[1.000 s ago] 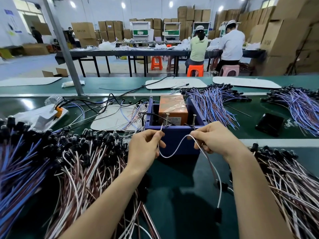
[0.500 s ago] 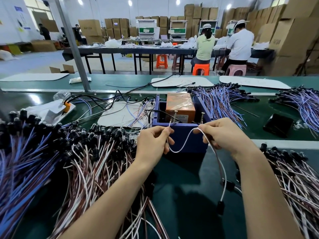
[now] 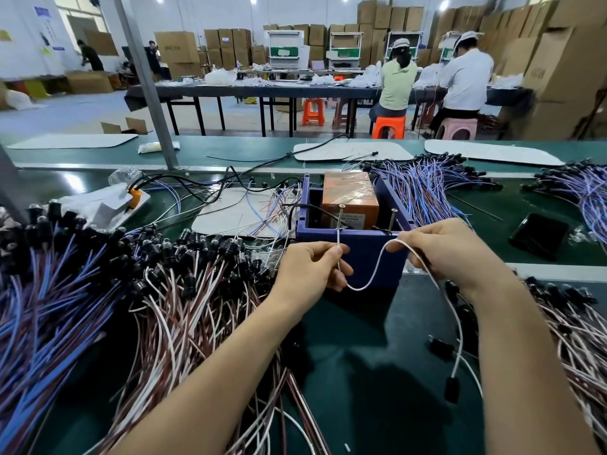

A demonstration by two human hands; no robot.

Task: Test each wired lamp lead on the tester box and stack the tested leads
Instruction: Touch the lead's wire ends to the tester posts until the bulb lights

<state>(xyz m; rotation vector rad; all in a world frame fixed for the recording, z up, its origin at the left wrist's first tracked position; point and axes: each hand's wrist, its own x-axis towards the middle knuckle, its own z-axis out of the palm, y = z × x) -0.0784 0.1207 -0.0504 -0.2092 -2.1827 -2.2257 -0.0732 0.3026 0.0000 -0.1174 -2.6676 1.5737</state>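
Note:
The blue tester box (image 3: 361,254) stands mid-bench with an orange unit (image 3: 349,195) inside and two upright screws on its near rim. My left hand (image 3: 310,269) pinches one end of a white lamp lead (image 3: 374,274) and holds its tip against the left screw (image 3: 340,218). My right hand (image 3: 450,249) grips the lead's other wire close to the right screw (image 3: 392,220). The lead trails down to its black lamp holder (image 3: 451,389) by my right forearm.
A big pile of red-white and blue leads (image 3: 164,290) covers the bench on the left. More red-white leads (image 3: 574,323) lie on the right. Purple bundles (image 3: 423,188) sit behind the box, a black device (image 3: 538,236) to its right. Two people sit at a far table.
My view has shifted slightly; both hands rose a little toward the box rim, and the left wire tip now touches the left screw.

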